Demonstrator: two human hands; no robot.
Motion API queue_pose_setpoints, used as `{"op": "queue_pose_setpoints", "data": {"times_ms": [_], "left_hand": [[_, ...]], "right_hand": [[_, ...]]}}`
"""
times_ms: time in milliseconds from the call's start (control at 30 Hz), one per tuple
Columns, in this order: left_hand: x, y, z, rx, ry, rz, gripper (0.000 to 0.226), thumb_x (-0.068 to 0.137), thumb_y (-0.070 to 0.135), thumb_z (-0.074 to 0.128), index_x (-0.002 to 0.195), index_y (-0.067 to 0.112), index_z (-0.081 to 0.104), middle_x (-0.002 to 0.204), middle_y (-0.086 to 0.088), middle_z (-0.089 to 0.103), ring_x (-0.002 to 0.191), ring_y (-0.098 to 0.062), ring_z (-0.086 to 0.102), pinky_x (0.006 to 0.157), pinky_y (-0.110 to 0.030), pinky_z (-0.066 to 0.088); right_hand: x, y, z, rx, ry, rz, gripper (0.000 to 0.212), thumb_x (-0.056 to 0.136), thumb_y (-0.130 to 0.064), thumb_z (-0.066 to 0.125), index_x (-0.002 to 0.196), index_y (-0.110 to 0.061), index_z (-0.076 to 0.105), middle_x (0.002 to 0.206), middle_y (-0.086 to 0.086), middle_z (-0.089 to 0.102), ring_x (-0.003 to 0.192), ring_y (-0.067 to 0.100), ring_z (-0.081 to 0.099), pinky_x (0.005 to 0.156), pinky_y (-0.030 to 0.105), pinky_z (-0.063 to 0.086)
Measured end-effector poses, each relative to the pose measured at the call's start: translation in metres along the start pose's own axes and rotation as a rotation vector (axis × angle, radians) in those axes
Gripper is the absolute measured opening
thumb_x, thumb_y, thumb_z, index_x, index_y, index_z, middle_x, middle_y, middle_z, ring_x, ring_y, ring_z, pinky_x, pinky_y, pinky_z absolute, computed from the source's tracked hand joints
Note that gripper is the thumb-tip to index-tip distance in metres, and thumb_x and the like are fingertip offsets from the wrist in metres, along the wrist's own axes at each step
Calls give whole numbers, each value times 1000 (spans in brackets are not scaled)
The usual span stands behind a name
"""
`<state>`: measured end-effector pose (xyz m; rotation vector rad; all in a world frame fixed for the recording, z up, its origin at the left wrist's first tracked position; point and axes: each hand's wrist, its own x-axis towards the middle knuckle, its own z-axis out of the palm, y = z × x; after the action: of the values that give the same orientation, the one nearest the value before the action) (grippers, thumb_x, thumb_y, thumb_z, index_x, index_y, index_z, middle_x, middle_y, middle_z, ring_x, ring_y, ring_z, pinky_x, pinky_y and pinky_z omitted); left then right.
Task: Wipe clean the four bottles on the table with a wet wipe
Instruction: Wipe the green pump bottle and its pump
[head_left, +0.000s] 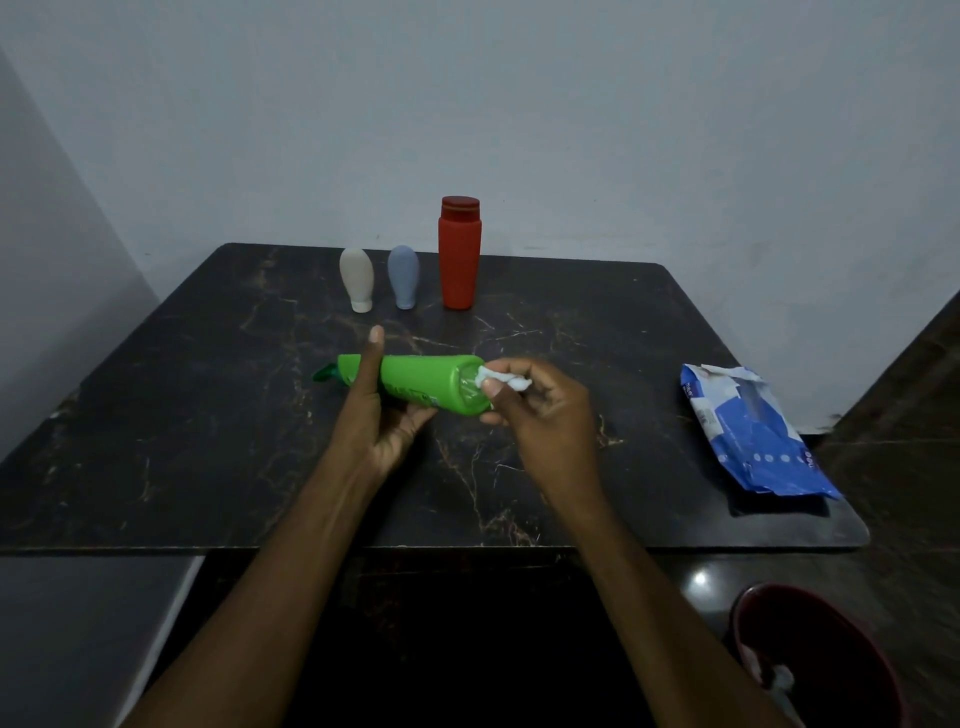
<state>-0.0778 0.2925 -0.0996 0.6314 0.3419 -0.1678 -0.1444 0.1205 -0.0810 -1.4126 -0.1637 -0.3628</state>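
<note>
A green bottle (426, 382) is held on its side above the dark marble table (208, 415), its cap end pointing left. My left hand (376, 410) grips it from below, thumb stretched over the top. My right hand (540, 408) pinches a crumpled white wet wipe (501, 380) against the bottle's base end. At the back of the table stand a red bottle (459, 254), a blue-grey bottle (404, 277) and a white bottle (356, 279), all upright.
A blue and white wet-wipe pack (753, 431) lies opened at the table's right edge. A dark red bin (815, 660) with a white scrap inside stands on the floor at the lower right. Walls close in behind and at left.
</note>
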Motion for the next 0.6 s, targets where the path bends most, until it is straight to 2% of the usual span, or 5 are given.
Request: {"op": "queue_pose_setpoints", "data": {"times_ms": [167, 300, 400, 500, 600], "left_hand": [[3, -2, -1, 44, 47, 2, 83, 72, 48, 84, 138, 10, 53, 129, -22, 68, 111, -36, 72, 78, -55, 63], [8, 3, 0, 138, 85, -4, 76, 79, 53, 81, 138, 11, 59, 125, -17, 71, 108, -32, 74, 74, -48, 64], [8, 5, 5, 165, 90, -6, 70, 81, 51, 80, 136, 10, 61, 121, -15, 73, 101, -28, 76, 66, -43, 63], [9, 9, 7, 172, 99, -2, 68, 81, 49, 80, 134, 11, 62, 121, -15, 74, 99, -27, 76, 64, -42, 63], [11, 11, 6, 203, 124, 16, 61, 83, 49, 78, 130, 12, 64, 121, -11, 73, 96, -25, 75, 66, -42, 64]], "right_hand": [[3, -7, -6, -275, -9, -168, 18, 89, -19, 74, 106, -19, 76, 99, -3, 69, 89, 19, 70, 71, 46, 61], [9, -26, -2, -363, -115, -287, 26, 93, -9, 68, 118, -14, 72, 109, -2, 68, 99, 13, 68, 80, 40, 60], [15, -35, 0, -545, -146, -461, 25, 91, -3, 67, 114, -10, 72, 109, 0, 68, 99, 9, 66, 83, 31, 57], [15, -25, -3, -731, -188, -641, 21, 87, 3, 66, 106, -5, 73, 104, 6, 65, 96, 17, 60, 80, 29, 52], [1, -3, -16, -783, -218, -603, 18, 88, 1, 66, 102, -7, 74, 99, 2, 61, 87, 15, 60, 71, 32, 52]]}}
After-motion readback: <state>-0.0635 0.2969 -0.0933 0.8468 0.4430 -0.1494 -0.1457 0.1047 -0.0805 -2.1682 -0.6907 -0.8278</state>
